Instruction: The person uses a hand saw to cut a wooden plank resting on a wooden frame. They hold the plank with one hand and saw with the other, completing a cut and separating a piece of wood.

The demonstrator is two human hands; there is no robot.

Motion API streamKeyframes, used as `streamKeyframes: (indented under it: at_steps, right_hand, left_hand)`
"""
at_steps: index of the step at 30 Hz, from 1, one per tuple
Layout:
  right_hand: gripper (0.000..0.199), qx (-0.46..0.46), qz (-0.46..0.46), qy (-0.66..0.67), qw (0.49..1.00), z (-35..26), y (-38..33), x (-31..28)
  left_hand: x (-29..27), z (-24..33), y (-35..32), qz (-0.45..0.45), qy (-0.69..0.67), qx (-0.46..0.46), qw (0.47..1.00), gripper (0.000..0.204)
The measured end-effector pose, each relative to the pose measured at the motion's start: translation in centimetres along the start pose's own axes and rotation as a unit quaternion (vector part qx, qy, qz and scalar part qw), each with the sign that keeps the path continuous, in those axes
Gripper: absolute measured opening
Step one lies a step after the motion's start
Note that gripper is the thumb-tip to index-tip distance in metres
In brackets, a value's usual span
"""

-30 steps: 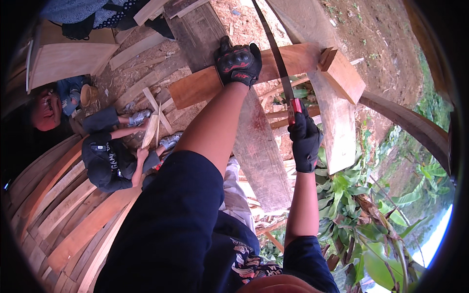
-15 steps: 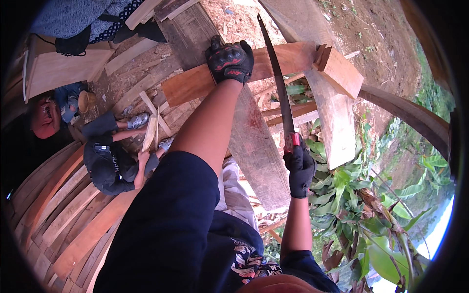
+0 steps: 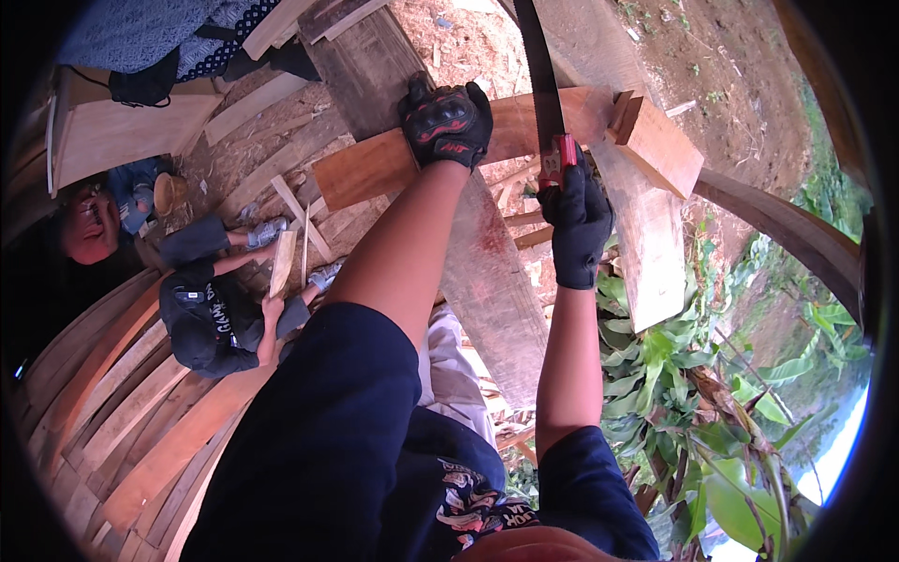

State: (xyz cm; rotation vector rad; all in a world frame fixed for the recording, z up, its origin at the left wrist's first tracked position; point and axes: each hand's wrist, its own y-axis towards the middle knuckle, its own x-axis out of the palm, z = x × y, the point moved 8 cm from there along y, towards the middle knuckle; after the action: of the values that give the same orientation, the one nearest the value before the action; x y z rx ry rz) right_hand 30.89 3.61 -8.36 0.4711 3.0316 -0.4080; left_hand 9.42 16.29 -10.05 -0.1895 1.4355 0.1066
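A reddish-brown wooden plank (image 3: 367, 169) lies crosswise over a weathered grey board (image 3: 487, 281). My left hand (image 3: 447, 124), in a black glove with red marks, grips the plank from above where it crosses the board, its fingers bent over the far edge. In my right hand (image 3: 578, 225), also gloved in black, is a handsaw (image 3: 544, 84) with a red handle part and a long dark blade. The blade crosses the plank to the right of my left hand and points away, its tip beyond the top of the picture. Whether its teeth have cut in, I cannot tell.
A block of wood (image 3: 660, 145) sits at the plank's right end, above a pale board (image 3: 651, 272). On the left a person (image 3: 211, 318) in a dark cap holds a strip of wood, near stacked planks (image 3: 187, 450). Leafy plants (image 3: 646, 365) grow at right.
My right hand has pushed the saw away from me, so its handle is now close to the plank and its tip has left the view. My left hand stays on the plank.
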Motion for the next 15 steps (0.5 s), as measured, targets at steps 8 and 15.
streamKeyframes:
  at_steps: [8,15]
  right_hand:
    - [0.049,0.020,0.034,0.015,0.999,1.8,-0.6,-2.0]
    - [0.045,0.027,0.065,0.120,0.990,2.1,-2.5,-2.7]
  left_hand:
    - [1.1,0.0,-0.1,-0.023,0.037,-0.001,0.999,0.064]
    - [1.6,-0.2,0.7,-0.047,0.096,0.015,0.994,0.069]
